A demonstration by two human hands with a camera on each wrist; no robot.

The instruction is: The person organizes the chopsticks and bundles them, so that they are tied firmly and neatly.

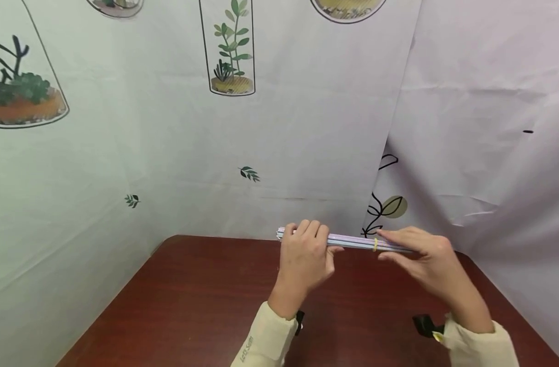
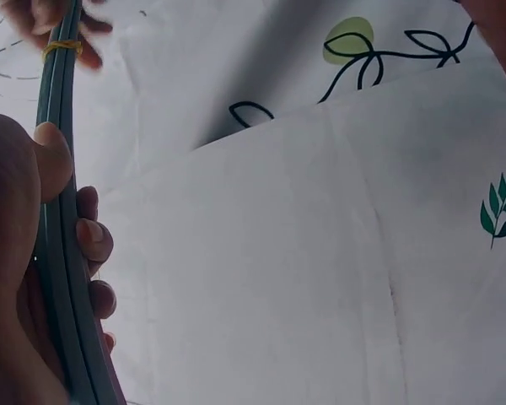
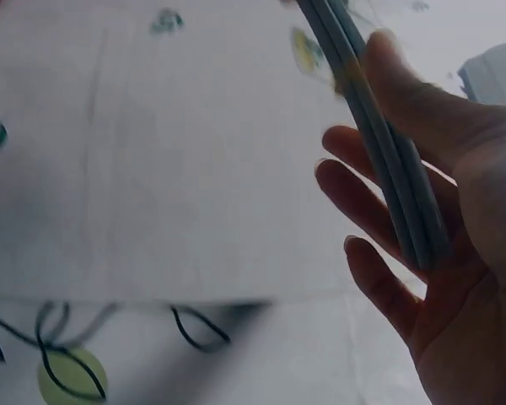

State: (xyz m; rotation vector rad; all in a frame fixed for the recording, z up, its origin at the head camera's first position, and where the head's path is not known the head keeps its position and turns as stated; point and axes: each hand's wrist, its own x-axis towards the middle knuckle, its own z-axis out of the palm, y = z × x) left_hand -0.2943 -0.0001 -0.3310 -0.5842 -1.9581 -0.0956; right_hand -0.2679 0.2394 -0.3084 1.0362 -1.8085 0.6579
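A bundle of slim pale blue and pink rods (image 1: 350,241) lies nearly level above the far part of the table. Around it, towards its right end, runs a yellow rubber band (image 1: 375,244). My left hand (image 1: 304,252) grips the left part, fingers curled over it; in the left wrist view the thumb presses along the rods (image 2: 61,253). The right hand (image 1: 426,260) is at the other end, thumb and fingers fairly straight on either side. Seen from the right wrist, the rod ends (image 3: 422,240) reach into the palm between the thumb and loosely spread fingers.
Beneath both hands is a dark red-brown wooden table (image 1: 206,295). White cloth (image 1: 307,137) printed with plants hangs behind it and at the sides. Black pieces show at both cuffs, one of them a dark strap (image 1: 423,325) by the right sleeve.
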